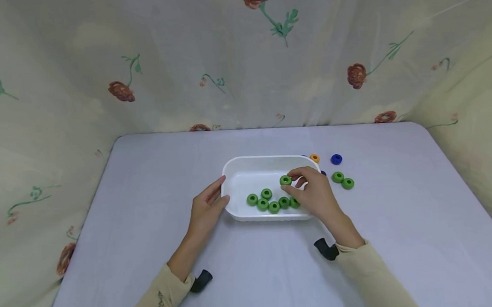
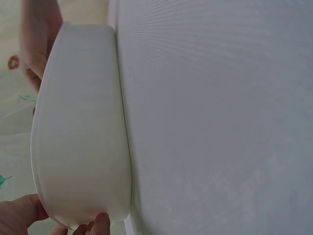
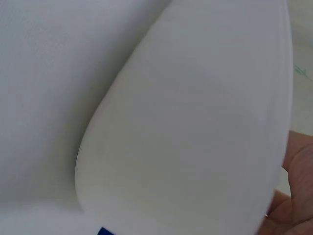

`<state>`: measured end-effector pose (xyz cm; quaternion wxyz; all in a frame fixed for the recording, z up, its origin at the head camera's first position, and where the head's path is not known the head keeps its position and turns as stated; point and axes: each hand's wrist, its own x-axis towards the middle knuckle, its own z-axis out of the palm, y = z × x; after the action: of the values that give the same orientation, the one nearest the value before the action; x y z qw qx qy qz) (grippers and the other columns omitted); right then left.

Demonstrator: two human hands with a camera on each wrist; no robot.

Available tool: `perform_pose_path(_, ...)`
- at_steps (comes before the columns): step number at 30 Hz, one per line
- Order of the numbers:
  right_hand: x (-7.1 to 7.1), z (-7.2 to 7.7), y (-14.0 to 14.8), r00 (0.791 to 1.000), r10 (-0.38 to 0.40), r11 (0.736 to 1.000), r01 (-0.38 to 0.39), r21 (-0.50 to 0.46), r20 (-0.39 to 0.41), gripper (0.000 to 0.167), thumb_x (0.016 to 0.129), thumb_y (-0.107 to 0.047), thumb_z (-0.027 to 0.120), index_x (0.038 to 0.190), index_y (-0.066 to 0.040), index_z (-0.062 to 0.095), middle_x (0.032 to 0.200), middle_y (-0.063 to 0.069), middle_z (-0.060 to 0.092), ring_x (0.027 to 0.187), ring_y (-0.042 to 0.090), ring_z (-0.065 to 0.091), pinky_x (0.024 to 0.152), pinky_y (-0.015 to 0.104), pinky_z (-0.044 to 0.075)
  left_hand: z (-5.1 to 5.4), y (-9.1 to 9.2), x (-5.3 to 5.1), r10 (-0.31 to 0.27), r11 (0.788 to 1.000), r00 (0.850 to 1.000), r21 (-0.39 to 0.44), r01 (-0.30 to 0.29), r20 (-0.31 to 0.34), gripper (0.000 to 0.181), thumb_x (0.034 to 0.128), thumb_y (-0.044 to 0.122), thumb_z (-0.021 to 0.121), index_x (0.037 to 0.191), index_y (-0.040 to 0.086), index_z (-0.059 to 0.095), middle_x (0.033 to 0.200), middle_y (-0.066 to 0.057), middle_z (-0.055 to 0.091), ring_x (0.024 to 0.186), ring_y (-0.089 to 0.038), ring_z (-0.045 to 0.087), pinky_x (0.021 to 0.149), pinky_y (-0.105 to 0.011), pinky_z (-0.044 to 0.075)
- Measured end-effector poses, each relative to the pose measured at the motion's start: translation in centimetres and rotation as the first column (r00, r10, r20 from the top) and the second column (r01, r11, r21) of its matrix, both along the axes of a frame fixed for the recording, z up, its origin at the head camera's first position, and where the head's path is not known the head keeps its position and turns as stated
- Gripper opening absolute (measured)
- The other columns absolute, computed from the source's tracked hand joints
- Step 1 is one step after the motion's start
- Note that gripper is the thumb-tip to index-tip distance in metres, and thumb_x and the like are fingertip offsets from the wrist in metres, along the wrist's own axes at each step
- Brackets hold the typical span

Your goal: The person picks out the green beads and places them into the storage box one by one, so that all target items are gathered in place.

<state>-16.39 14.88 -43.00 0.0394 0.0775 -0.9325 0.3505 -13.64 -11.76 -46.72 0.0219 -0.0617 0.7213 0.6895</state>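
A white tray (image 1: 251, 167) holds several green ring-shaped beads (image 1: 262, 204), grouped along its near side. My left hand (image 1: 205, 212) grips the tray's left end, with thumb and fingers at the rim and outer wall. In the left wrist view, the fingertips (image 2: 101, 223) touch the tray's outside wall. Over the tray's right part, my right hand (image 1: 316, 194) pinches a green bead (image 1: 285, 180) between thumb and fingers. The tray wall (image 3: 195, 122) hides that bead in the right wrist view.
Right of the tray lie two green beads (image 1: 342, 180) and a blue bead (image 1: 336, 159). A yellow bead (image 1: 315, 157) sits by the tray's far right corner, with blue ones partly hidden there. A floral curtain (image 1: 172, 59) hangs behind the table (image 1: 166, 163).
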Motion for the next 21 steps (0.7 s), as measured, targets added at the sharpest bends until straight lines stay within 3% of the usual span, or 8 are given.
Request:
perform_pose_path(4, -0.4, -0.4, -0.6, 0.997, 0.060, 0.998, -0.062, 0.029, 0.055, 0.034, 0.086, -0.022, 0.079, 0.114, -0.005, 0.070, 0.106, 0.011, 0.070, 0.090, 0.023, 0.066, 0.071, 0.028, 0.051, 0.1, 0.1, 0.0, -0.002, 1.000, 1.000, 0.008, 0.003, -0.003, 0.052, 0.0933, 0.004, 0.063, 0.143, 0.015, 0.056, 0.154, -0.006, 0.049, 0.144, -0.021, 0.047, 0.113, -0.026, 0.046)
perform_pose_path(11, -1.0, -0.5, -0.9, 0.986, 0.095, 0.991, -0.107, 0.080, 0.136, 0.033, 0.085, -0.022, 0.079, 0.111, -0.003, 0.072, 0.100, 0.012, 0.071, 0.087, 0.022, 0.062, 0.071, 0.027, 0.049, 0.3, 0.2, -0.1, -0.005, 1.000, 1.000, -0.009, 0.005, 0.003, 0.051, 0.0934, 0.006, 0.063, 0.143, 0.016, 0.056, 0.154, -0.004, 0.050, 0.144, -0.018, 0.047, 0.113, -0.022, 0.045)
perform_pose_path(21, -1.1, -0.8, -1.4, 0.973, 0.150, 0.979, -0.171, 0.111, 0.175, 0.031, 0.084, -0.020, 0.080, 0.108, -0.002, 0.073, 0.095, 0.011, 0.072, 0.080, 0.018, 0.059, 0.070, 0.026, 0.047, 0.2, 0.0, 0.0, -0.001, 1.000, 1.000, -0.013, 0.001, 0.007, 0.050, 0.0932, 0.007, 0.064, 0.142, 0.017, 0.058, 0.153, -0.003, 0.051, 0.143, -0.016, 0.048, 0.112, -0.020, 0.045)
